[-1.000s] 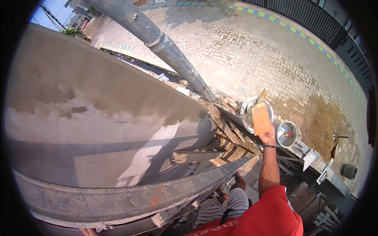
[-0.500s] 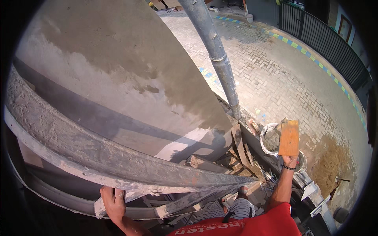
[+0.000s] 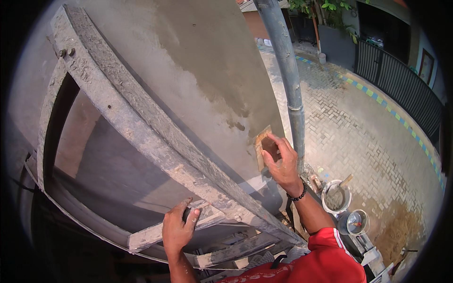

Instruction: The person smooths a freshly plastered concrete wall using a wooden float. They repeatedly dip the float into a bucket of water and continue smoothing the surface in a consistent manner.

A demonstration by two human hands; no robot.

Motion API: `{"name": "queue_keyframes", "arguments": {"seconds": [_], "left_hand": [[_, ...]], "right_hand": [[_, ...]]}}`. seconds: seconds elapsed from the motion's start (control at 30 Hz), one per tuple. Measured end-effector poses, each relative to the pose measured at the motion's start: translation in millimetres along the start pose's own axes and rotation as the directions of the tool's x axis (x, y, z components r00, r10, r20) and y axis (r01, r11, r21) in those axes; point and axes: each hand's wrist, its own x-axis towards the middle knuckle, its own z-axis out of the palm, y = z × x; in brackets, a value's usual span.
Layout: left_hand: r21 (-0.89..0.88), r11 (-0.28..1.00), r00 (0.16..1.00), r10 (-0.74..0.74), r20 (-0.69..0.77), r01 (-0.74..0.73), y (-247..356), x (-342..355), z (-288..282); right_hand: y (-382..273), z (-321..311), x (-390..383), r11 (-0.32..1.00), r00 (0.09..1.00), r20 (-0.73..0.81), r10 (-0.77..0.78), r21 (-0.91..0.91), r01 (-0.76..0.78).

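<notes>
My right hand grips a small orange wooden float and presses it flat against the grey plastered wall, near the edge of the darker wet patch. My left hand is wrapped around a cement-crusted wooden rail of the scaffold frame low in the view. A black bead bracelet sits on my right wrist. My red sleeve shows at the bottom.
A thick cement-coated beam crosses diagonally in front of the wall. A grey drain pipe runs down the wall to the right. Far below on the brick paving stand a mortar bucket, a smaller pail and a black fence.
My right hand has lifted the float from out over the buckets up onto the wall. My left hand has shifted along the rail, and the view has swung upward.
</notes>
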Motion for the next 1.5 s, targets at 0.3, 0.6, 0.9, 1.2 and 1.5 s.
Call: {"name": "queue_keyframes", "arguments": {"seconds": [0.3,0.6,0.9,1.2,1.5], "left_hand": [[-0.050,0.993,0.990,-0.106,0.089,0.111,-2,0,-5],[-0.022,0.997,0.994,-0.066,0.091,0.068,-3,-4,-5],[0.000,0.993,0.989,-0.117,0.085,0.117,7,-2,-9],[-0.003,0.988,0.983,-0.156,0.095,0.157,12,-5,-14],[0.017,0.995,0.993,-0.103,0.062,0.102,2,-6,-7]], "right_hand": [[-36,55,93,0.926,0.937,-0.153,-0.313,-0.269,0.265],[-3,47,58,0.924,0.956,-0.083,-0.282,-0.293,0.247],[9,55,70,0.891,0.965,-0.039,-0.259,-0.396,0.223],[-65,42,124,0.867,0.902,-0.135,-0.410,-0.366,0.339],[-23,24,83,0.869,0.956,0.000,-0.292,-0.419,0.265]]}}
